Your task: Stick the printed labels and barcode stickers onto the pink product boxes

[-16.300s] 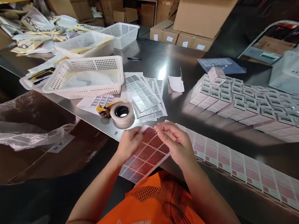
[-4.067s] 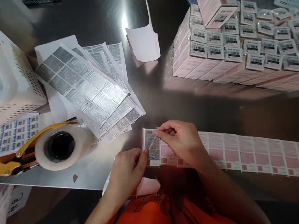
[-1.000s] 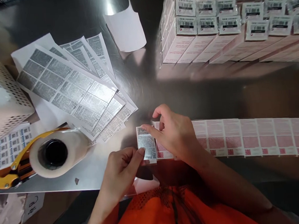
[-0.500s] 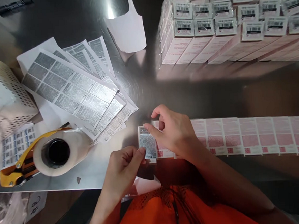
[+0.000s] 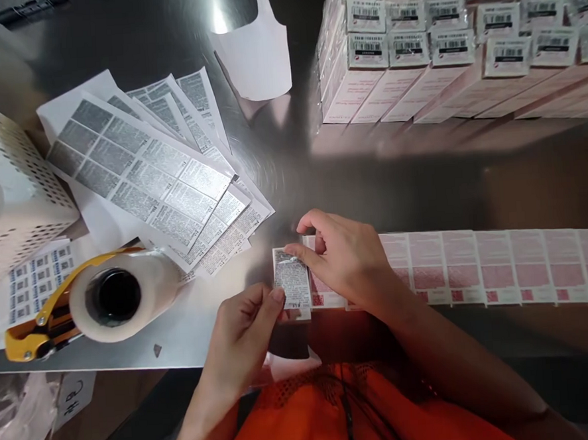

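Note:
A row of pink boxes (image 5: 496, 267) lies side by side along the near edge of the steel table (image 5: 382, 188). On the leftmost box sits a printed text label (image 5: 292, 285). My right hand (image 5: 343, 260) rests on the row, its fingertips pressing the label's top edge. My left hand (image 5: 241, 336) touches the label's lower left corner with thumb and forefinger. A pink backing sheet (image 5: 290, 365) shows below my left hand, against my orange vest.
Fanned sheets of text labels (image 5: 152, 175) lie left of centre, with a tape dispenser (image 5: 94, 302) and small barcode stickers (image 5: 33, 279) nearer left. A white basket (image 5: 8, 191) stands far left. Stacked pink boxes (image 5: 443, 58) fill the back right; a curled backing paper (image 5: 259, 56) lies behind.
Over the last second my hands have hardly moved; my right fingertips have shifted slightly along the label's top edge. Earlier I held the sticker sheet in both hands.

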The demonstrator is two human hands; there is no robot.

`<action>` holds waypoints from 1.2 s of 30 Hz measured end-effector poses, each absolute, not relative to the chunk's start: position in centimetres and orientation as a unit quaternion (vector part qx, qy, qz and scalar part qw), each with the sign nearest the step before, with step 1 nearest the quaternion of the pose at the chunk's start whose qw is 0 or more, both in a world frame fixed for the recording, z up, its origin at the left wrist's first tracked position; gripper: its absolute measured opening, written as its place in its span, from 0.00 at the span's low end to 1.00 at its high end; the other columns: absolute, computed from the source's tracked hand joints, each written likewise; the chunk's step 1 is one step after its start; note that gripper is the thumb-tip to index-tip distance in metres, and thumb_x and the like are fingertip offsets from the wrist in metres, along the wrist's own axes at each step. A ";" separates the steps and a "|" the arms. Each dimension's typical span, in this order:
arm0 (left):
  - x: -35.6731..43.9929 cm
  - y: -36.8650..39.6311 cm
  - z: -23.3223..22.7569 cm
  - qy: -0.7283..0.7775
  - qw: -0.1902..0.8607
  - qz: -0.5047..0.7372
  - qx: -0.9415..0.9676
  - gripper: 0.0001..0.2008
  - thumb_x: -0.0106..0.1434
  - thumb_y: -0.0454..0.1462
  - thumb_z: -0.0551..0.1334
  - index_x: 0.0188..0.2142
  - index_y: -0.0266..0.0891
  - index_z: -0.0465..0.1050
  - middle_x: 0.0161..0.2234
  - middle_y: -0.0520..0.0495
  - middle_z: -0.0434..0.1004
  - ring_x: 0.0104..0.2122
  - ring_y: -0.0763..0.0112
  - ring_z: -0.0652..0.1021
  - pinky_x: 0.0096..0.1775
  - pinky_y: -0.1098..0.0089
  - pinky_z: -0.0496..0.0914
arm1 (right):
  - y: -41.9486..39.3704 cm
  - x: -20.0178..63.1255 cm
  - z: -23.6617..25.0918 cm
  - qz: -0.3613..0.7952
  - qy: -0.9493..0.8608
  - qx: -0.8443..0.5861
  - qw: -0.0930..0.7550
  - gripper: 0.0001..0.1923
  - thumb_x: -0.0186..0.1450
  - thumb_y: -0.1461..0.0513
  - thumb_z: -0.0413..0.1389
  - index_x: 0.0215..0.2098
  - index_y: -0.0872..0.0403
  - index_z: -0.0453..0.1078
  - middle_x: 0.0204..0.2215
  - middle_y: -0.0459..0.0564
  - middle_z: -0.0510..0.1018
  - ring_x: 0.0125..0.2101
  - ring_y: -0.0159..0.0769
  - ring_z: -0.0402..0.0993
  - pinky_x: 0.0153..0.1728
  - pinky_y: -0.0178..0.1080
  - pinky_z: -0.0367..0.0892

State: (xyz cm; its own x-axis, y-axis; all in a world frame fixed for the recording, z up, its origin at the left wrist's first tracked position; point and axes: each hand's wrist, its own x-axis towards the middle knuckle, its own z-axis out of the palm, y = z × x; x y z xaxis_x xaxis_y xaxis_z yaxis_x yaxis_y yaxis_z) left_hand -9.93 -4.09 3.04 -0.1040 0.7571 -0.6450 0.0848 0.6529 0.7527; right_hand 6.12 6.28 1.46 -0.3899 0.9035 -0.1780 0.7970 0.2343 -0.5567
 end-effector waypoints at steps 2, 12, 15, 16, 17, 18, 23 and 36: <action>-9.9 -4.1 3.2 0.689 0.592 0.278 0.314 0.22 0.66 0.50 0.59 0.22 0.38 0.66 0.19 0.53 0.65 0.21 0.76 0.63 0.21 0.74 0.54 | 6.3 6.1 1.5 0.295 -0.780 -0.545 0.088 0.14 0.64 0.51 0.63 0.41 0.49 0.71 0.27 0.42 0.76 0.25 0.33 0.70 0.27 0.37 0.53; -9.9 -4.2 3.9 0.692 0.578 0.252 0.351 0.22 0.68 0.50 0.57 0.23 0.39 0.65 0.21 0.55 0.62 0.22 0.76 0.62 0.23 0.74 0.55 | 6.3 5.9 1.6 0.296 -0.772 -0.556 0.081 0.14 0.63 0.51 0.63 0.43 0.49 0.72 0.25 0.41 0.76 0.25 0.34 0.71 0.27 0.37 0.53; -9.8 -4.2 4.0 0.698 0.576 0.248 0.347 0.22 0.68 0.50 0.57 0.23 0.39 0.65 0.21 0.54 0.62 0.22 0.76 0.62 0.23 0.75 0.55 | 6.3 5.9 1.6 0.295 -0.771 -0.560 0.079 0.14 0.63 0.51 0.63 0.43 0.49 0.72 0.25 0.41 0.76 0.25 0.34 0.70 0.27 0.37 0.53; -9.8 -4.2 4.0 0.699 0.576 0.248 0.343 0.22 0.68 0.50 0.57 0.23 0.38 0.66 0.21 0.54 0.62 0.23 0.77 0.62 0.23 0.75 0.56 | 6.3 5.9 1.6 0.295 -0.770 -0.560 0.079 0.14 0.63 0.51 0.63 0.43 0.49 0.72 0.25 0.41 0.76 0.25 0.34 0.71 0.27 0.37 0.53; -9.8 -4.2 4.0 0.699 0.578 0.249 0.340 0.22 0.68 0.50 0.58 0.23 0.38 0.66 0.21 0.54 0.62 0.23 0.77 0.62 0.23 0.75 0.56 | 6.4 5.9 1.5 0.295 -0.769 -0.561 0.079 0.14 0.63 0.51 0.63 0.43 0.49 0.72 0.25 0.41 0.76 0.25 0.34 0.71 0.26 0.36 0.53; -9.8 -4.2 3.9 0.696 0.581 0.252 0.337 0.22 0.68 0.50 0.58 0.23 0.38 0.66 0.21 0.54 0.62 0.22 0.77 0.62 0.23 0.75 0.55 | 6.4 5.9 1.5 0.296 -0.769 -0.561 0.081 0.14 0.63 0.51 0.63 0.43 0.49 0.72 0.25 0.41 0.76 0.25 0.34 0.71 0.26 0.36 0.53; -10.2 -4.2 3.1 0.680 0.598 0.262 0.334 0.23 0.66 0.50 0.59 0.21 0.38 0.66 0.19 0.54 0.63 0.21 0.77 0.61 0.22 0.74 0.53 | 6.4 6.1 1.5 0.314 -0.770 -0.545 0.102 0.16 0.64 0.48 0.61 0.42 0.50 0.72 0.24 0.41 0.76 0.25 0.32 0.70 0.27 0.36 0.54; -10.0 -4.3 2.8 0.680 0.626 0.236 0.300 0.25 0.64 0.53 0.61 0.20 0.36 0.74 0.19 0.45 0.77 0.21 0.72 0.74 0.24 0.74 0.63 | 5.5 6.9 1.3 0.296 -0.805 -0.501 0.120 0.17 0.62 0.51 0.65 0.42 0.52 0.72 0.32 0.44 0.74 0.28 0.32 0.69 0.29 0.36 0.57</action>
